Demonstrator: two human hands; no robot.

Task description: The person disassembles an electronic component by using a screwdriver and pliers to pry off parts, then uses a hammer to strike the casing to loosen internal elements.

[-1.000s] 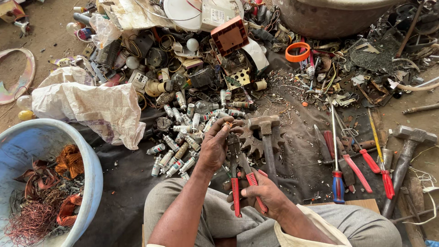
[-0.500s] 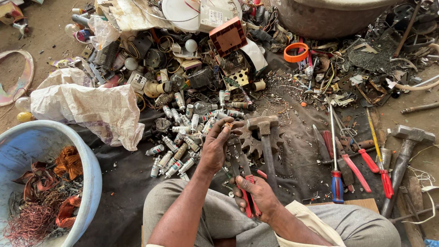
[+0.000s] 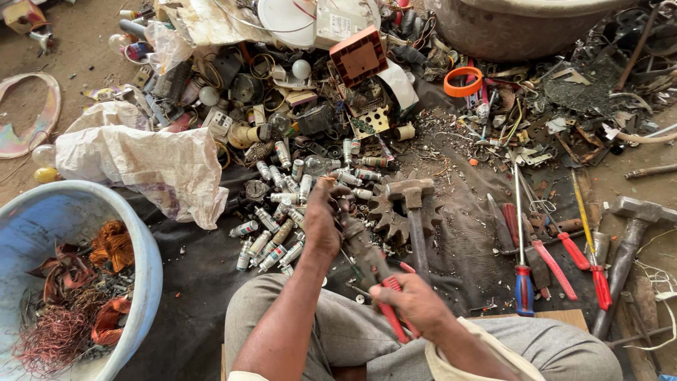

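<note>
My left hand (image 3: 321, 226) is closed round a small part, held above the dark mat; the fingers hide the part. My right hand (image 3: 416, 303) grips the red handles of a pair of pliers (image 3: 363, 257), whose metal jaws reach up to the left hand's fingers. Just left of the hands lies a scatter of small cylindrical parts (image 3: 271, 243). Both hands work over my knees in grey trousers.
A hammer (image 3: 412, 212) and a toothed gear (image 3: 386, 219) lie just right of the hands. Screwdrivers (image 3: 522, 282) and a second hammer (image 3: 627, 240) lie farther right. A blue tub (image 3: 144, 268) holds copper wire at left. A white sack (image 3: 148, 166) and a scrap heap (image 3: 303, 106) lie beyond.
The red pliers handles, spread apart a second ago, are now squeezed together in my right hand. The left hand stays at the jaws.
</note>
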